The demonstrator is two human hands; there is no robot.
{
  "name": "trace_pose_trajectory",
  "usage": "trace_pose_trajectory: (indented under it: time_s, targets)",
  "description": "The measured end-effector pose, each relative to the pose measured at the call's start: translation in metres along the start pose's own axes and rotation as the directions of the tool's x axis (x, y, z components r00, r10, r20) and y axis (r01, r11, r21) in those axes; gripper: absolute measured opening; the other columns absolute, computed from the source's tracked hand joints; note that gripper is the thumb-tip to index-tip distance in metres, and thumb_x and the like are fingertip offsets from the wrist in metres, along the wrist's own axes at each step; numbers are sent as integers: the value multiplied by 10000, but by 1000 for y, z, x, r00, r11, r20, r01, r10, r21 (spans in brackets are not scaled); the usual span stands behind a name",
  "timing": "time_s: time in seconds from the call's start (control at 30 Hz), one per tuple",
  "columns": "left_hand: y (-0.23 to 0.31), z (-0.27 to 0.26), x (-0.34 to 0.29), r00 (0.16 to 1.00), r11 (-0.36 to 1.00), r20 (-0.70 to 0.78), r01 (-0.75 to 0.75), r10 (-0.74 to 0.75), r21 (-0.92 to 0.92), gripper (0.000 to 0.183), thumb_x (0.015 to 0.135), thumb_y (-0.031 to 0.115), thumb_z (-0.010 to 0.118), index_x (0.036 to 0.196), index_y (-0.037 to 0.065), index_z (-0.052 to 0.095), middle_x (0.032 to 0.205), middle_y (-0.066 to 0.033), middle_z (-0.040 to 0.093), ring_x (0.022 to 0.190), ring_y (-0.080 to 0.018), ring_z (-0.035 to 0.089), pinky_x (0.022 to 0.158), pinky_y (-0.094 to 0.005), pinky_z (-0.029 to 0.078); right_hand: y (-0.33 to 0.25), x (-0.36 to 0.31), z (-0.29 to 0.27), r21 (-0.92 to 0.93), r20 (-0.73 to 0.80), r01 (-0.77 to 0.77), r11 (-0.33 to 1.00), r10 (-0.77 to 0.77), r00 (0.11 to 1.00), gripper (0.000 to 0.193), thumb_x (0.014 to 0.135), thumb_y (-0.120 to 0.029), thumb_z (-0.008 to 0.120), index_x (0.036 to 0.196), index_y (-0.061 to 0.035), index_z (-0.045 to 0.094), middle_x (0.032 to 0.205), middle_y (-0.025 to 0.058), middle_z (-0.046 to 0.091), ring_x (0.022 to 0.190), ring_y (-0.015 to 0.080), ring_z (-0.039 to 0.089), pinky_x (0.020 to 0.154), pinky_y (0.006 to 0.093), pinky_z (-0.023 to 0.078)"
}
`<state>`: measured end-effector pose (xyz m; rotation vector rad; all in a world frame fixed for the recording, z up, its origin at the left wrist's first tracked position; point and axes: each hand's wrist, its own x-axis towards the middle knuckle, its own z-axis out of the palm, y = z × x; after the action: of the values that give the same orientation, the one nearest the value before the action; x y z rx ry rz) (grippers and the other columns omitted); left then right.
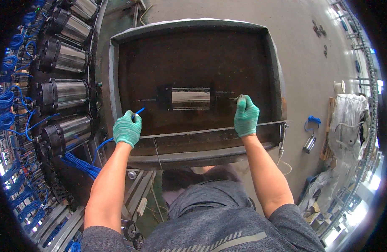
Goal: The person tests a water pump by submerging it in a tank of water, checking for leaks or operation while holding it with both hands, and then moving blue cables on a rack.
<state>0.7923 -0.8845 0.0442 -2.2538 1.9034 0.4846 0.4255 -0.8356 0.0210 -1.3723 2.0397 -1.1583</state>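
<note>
A steel cylinder with black end caps (190, 98) and thin shafts at both ends lies in a large dark tank (114, 80). My left hand (127, 129), in a green striped glove, is closed on a blue cable (139, 111) at the tank's left front. The cable's tip points toward the cylinder, and its length trails back to a blue bundle. Across the tank my right hand (246, 116), gloved alike, is closed in a pinch. Its fingertips are beside the cylinder's right shaft (225, 92); what they hold is too small to make out.
A thin bar (193, 132) crosses the tank's front. Several similar motor-like cylinders (71, 92) with blue cable coils stand in a rack at the left. Right of the tank, a small cylinder (309, 144) lies on the floor by a plastic-wrapped pallet load (346, 119).
</note>
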Motion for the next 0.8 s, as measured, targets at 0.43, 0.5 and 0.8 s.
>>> trace_pose_trajectory:
  time_s: [0.43, 0.5, 0.8]
  targets:
    - [-1, 2, 1, 1000, 1000, -2, 2, -2, 6, 268, 961, 340, 540, 940, 98, 654, 784, -203, 685, 784, -421, 668, 715, -528, 516, 2, 0, 2, 24, -23, 1, 1000, 0, 1000, 386, 1038, -331, 501, 811, -30, 588, 595, 139, 484, 525, 183, 369, 503, 347, 384]
    - [0, 0, 0, 1000, 1000, 4, 6, -6, 10, 269, 960, 342, 540, 942, 99, 657, 784, -202, 686, 783, -421, 668, 716, -528, 516, 1, 0, 2, 22, -30, 9, 1000, -8, 1000, 385, 1037, -331, 502, 813, -31, 590, 593, 135, 482, 527, 177, 368, 503, 346, 383]
    - [-1, 1, 1, 1000, 1000, 11, 11, -11, 0, 274, 962, 342, 538, 942, 97, 658, 786, -205, 685, 788, -422, 667, 724, -525, 516, 2, 0, 1, 35, -8, -17, 999, 17, 1000, 382, 1037, -326, 507, 820, -25, 595, 596, 128, 477, 543, 153, 368, 512, 337, 388]
